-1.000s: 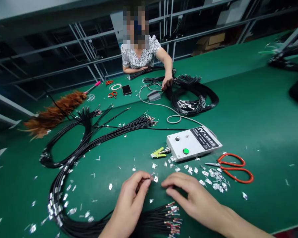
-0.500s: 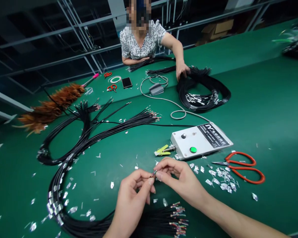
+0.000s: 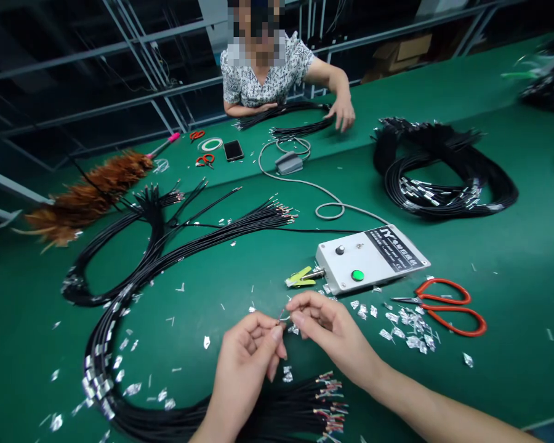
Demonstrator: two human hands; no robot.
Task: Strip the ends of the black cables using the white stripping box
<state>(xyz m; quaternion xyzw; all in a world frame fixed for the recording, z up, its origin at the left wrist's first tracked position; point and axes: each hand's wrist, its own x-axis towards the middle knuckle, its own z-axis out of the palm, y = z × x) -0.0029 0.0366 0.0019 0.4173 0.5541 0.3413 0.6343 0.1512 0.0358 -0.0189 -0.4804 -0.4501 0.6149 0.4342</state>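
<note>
Near the front middle of the table, my left hand pinches the end of a black cable whose fine wires stick out between my fingers. My right hand is closed on the tips of those same wires, just to the right. Beneath and beside my left hand lies a thick bundle of black cables, its stripped ends showing several coloured wires. Behind my hands stands a white box-shaped machine with a green button, and a yellow clip sits at its left end.
Orange-handled scissors lie at right beside foil scraps. A coiled cable bundle is at back right, another at left. A grey pedal, phone and feather duster lie farther back. A co-worker sits opposite.
The co-worker's hand has let go of the coiled cable bundle, which has slid to the right. My hands have drawn slightly apart, with more of the wires showing between them.
</note>
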